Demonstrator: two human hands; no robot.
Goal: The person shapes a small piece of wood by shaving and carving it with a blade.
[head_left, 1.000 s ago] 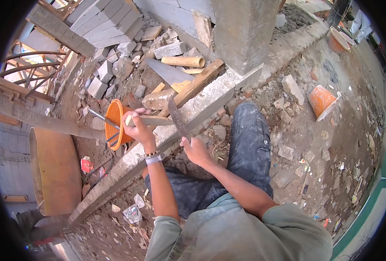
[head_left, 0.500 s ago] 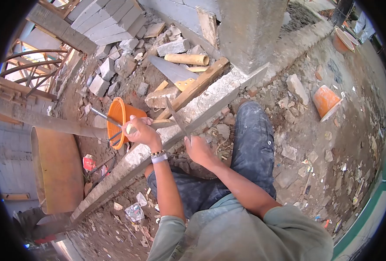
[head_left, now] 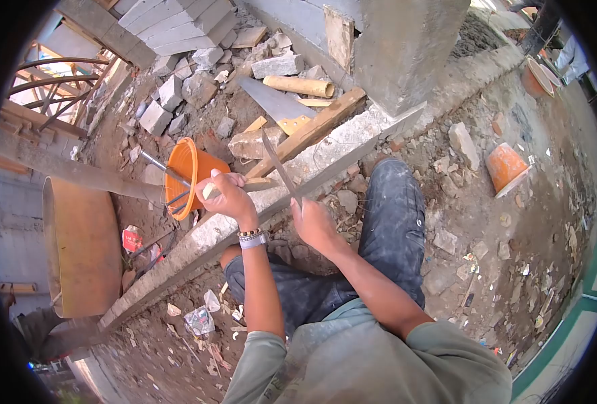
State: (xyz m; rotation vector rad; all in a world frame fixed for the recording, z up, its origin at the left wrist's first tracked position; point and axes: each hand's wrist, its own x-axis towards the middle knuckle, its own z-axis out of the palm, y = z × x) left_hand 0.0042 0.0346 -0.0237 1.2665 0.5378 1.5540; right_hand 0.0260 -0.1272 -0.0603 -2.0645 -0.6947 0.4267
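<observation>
My left hand [head_left: 228, 199] is closed around a short wooden stick [head_left: 262, 184], whose pale cut end shows by the thumb. A bracelet and a wristband circle that wrist. In my right hand [head_left: 314, 223] is a machete [head_left: 281, 163], gripped by its handle, most of which my fingers hide. Its blade points up and away, just right of the stick's far end. Behind my left hand stands an orange bucket [head_left: 207, 163] with metal rods leaning out of it. Beyond the blade, a handsaw [head_left: 269, 102] lies on the rubble by a wooden beam [head_left: 318, 131].
A concrete ledge [head_left: 342, 151] runs diagonally before me to a concrete pillar [head_left: 409, 60]. Broken blocks [head_left: 155, 118] and a bamboo piece [head_left: 298, 85] lie beyond. An orange bucket [head_left: 505, 168] lies tipped at right; a curved yellowish sheet [head_left: 83, 249] stands left.
The machete has risen a little, its tip now farther up and away from the stick. My left hand keeps its hold on the stick. The whole view has shifted slightly.
</observation>
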